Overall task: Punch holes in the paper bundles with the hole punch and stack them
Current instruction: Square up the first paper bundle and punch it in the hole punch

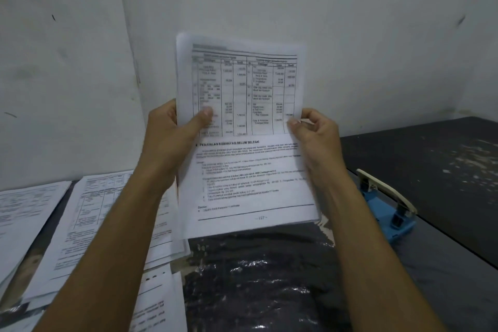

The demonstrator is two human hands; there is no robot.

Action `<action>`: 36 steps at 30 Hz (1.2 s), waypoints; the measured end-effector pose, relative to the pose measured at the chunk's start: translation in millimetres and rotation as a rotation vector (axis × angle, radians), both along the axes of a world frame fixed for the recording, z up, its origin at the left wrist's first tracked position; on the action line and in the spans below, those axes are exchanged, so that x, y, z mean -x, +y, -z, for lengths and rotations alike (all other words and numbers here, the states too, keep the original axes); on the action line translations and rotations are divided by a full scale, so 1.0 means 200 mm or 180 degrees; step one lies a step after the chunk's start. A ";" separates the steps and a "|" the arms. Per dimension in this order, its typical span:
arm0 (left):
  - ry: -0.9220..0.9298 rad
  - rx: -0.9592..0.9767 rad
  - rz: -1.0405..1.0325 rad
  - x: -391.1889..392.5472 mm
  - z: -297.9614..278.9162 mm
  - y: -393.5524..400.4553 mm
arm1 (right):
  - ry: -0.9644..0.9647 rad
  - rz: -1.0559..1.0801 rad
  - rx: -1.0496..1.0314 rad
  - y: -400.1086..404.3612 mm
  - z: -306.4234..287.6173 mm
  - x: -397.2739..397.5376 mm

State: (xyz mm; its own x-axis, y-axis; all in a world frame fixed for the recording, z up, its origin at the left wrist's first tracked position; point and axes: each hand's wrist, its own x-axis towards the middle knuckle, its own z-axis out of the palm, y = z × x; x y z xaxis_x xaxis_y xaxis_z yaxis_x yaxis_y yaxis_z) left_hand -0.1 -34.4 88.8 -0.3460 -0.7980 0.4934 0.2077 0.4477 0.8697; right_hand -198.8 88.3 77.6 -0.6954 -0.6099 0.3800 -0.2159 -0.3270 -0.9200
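I hold a bundle of printed sheets upright in the air in front of the white wall, with its printed table at the top and text below. My left hand grips its left edge, thumb across the front. My right hand pinches its right edge with curled fingers. The blue hole punch with a pale lever stands on the dark table to the right, below my right forearm and apart from the bundle.
Several stacks of printed paper lie spread on the left of the table, some overlapping. The dark table top is worn and speckled on the right. A white wall closes the back and left.
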 end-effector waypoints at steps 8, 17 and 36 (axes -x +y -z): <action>-0.0642 0.0186 -0.0115 0.05 0.04 0.04 | 0.0438 0.0617 -0.0421 0.05 -0.03 0.02; -0.0900 -0.1264 0.0528 0.05 0.11 0.06 | 0.0687 0.0690 -0.0525 0.16 0.00 0.06; -0.1044 -0.1370 0.0035 0.14 0.33 0.52 | 0.1092 0.1161 -0.1341 0.67 0.03 0.25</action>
State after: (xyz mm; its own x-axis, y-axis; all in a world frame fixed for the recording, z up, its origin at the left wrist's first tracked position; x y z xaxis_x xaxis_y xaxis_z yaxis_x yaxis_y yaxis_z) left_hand -27.7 69.6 23.5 -0.4364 -0.8996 -0.0125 -0.1028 0.0360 0.9940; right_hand -249.3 222.4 72.6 -0.7677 -0.5030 0.3971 -0.5488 0.1961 -0.8126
